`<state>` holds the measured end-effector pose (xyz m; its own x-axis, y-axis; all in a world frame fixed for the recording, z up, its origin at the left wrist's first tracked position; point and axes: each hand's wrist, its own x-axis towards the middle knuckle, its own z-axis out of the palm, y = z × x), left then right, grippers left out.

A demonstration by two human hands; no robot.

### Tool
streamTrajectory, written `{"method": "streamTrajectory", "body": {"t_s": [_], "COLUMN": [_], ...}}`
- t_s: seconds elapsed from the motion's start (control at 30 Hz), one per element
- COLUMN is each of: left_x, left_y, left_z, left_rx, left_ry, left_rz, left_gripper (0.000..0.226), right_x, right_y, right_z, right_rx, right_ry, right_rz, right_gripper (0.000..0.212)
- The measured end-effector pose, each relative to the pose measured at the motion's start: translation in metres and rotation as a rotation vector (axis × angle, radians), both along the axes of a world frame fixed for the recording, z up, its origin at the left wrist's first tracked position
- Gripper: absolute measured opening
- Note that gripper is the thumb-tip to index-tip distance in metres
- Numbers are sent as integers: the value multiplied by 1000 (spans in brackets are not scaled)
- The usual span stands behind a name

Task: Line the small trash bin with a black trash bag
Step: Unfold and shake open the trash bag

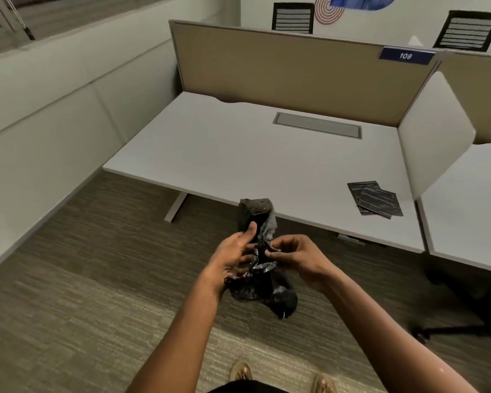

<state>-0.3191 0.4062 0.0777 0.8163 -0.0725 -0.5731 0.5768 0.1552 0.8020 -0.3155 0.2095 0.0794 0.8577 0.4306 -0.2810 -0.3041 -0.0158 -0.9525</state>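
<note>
At lower centre we are pinching the crumpled black trash bag (262,268) with left grip (233,258) and right grip (291,255); thin film risks tearing. No bin is showing.

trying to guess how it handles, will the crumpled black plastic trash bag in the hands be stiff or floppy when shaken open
Probably floppy: the crumpled black plastic trash bag sags below the left hand and right hand. Likely light, since fingertips alone pinch it. Its glossy creases suggest thin, slippery film that may cling shut.
</note>
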Motion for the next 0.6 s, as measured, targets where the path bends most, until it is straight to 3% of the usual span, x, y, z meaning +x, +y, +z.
{"method": "streamTrajectory", "body": {"t_s": [0.1, 0.2, 0.3, 0.47, 0.6], "left_x": [0, 1, -3, -6, -6], "left_y": [-1, 1, 8, 41, 75], "left_z": [-2, -13, -11, -12, -25], "left_rx": [175, -34, -156, -271, -319], "left_ry": [-59, -20, -7, 55, 199], "left_rz": [-118, -25, 61, 220, 385], "left_gripper": [90, 58, 33, 32, 34], "right_x": [-4, -2, 4, 15, 15], "right_y": [4, 3, -2, -26, -44], "right_z": [-6, -6, -9, -18, -34], "right_rx": [-1, 64, 182, 275, 156], "right_ry": [30, 102, 251, 290, 247], "right_rz": [-43, -120, -326, -711, -842], "right_gripper": [11, 6, 18, 20, 44]}}
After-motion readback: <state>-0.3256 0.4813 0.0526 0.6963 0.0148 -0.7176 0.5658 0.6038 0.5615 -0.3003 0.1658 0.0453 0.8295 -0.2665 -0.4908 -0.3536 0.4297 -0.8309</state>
